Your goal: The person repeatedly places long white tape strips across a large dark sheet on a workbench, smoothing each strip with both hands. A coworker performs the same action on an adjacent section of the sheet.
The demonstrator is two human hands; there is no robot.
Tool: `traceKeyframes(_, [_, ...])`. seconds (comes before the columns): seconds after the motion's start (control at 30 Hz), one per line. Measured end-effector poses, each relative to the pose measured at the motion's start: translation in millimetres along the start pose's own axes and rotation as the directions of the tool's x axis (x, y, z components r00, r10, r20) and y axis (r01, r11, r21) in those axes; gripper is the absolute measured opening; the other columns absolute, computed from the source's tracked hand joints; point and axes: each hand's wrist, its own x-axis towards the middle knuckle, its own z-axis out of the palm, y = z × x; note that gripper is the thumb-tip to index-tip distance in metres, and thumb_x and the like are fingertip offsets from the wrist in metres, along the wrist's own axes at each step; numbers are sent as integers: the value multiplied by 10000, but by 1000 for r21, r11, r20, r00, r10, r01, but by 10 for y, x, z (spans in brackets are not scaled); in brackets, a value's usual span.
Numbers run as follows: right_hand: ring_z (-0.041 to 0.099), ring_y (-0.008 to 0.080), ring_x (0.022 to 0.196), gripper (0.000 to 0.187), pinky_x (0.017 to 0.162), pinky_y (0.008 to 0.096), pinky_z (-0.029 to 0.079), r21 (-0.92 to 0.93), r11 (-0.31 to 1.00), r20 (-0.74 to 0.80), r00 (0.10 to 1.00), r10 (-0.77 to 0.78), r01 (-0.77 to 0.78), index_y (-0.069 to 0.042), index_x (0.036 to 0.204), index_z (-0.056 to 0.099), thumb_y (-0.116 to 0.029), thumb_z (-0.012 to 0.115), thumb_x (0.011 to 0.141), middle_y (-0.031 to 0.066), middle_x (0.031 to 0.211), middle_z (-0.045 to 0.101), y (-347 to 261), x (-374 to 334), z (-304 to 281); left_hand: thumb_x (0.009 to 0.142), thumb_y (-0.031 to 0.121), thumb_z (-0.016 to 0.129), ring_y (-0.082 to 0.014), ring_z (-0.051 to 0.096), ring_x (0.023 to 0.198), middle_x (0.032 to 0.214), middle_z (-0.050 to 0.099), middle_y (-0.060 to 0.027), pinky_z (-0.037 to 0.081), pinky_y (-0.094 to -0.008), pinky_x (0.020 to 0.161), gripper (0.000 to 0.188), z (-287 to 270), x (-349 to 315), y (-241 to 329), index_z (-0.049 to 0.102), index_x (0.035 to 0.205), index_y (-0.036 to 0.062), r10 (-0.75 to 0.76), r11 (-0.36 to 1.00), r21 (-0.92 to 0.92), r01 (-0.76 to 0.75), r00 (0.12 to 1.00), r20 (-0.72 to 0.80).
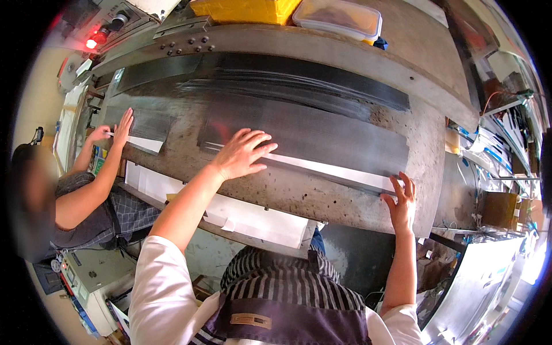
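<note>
A long dark mesh-like sheet (322, 132) lies on the worn metal table in front of me. Along its near edge runs a narrow white strip (322, 168), broader toward the right end. My left hand (246, 154) rests flat over the strip's left part, fingers spread and stretched to the right. At the far right end, my right hand (402, 198) has thumb and fingers curled around the strip's tip and the sheet's corner. How firmly they grip cannot be made out.
Behind the sheet lies a stack of dark strips (310, 75). At left, a co-worker's hands (122, 127) rest at a smaller dark sheet (148, 123) with a white strip. A metal bar (345, 49) crosses the back, with a yellow box (247, 10) and clear plastic container (339, 20) beyond.
</note>
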Motion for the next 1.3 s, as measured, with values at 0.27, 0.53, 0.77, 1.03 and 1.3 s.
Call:
traceKeyframes(0.27, [485,347,1167,452,965,437,423,107,993,-166,986,-24,42,-43,1222,577,-232,691,828,160,1266,521,36,336,-61,789,382,701,-280,430,1281,1402,443,-72,333,-451,1071,618,-81,254,28,510,1331,157,-97,990,-115,84,989,-110])
traceKeyframes(0.53, [554,383,1064,355,890,435,453,183,963,-301,921,245,-196,-4,1157,595,-272,544,929,196,1086,623,682,2219,235,980,379,446,-291,323,1376,1499,331,-117,242,-473,1127,499,255,1622,-299,442,1380,80,-368,930,-48,365,911,-187])
traceKeyframes(0.77, [521,345,1166,428,896,468,456,-172,945,-435,882,181,-279,-93,1156,641,-425,565,898,193,1190,604,1202,2840,634,995,453,328,-247,188,1441,1560,219,-74,150,-468,1161,530,348,2339,-306,370,1450,186,-426,897,-89,432,901,81])
traceKeyframes(1.03, [636,199,690,324,531,309,476,806,500,-99,760,643,-318,10,1009,649,-157,792,771,85,801,663,661,2365,1,918,445,537,-268,248,1415,1529,292,-76,169,-471,1157,599,239,2262,-182,394,1436,180,-322,943,-117,312,944,-77])
traceKeyframes(1.3, [506,87,608,85,526,226,413,936,64,240,762,601,-345,-41,907,627,-125,639,903,-10,720,537,599,935,-302,886,65,559,-201,500,1266,1298,590,-11,356,-417,1074,368,-100,1693,153,612,1238,158,89,982,188,10,855,-511])
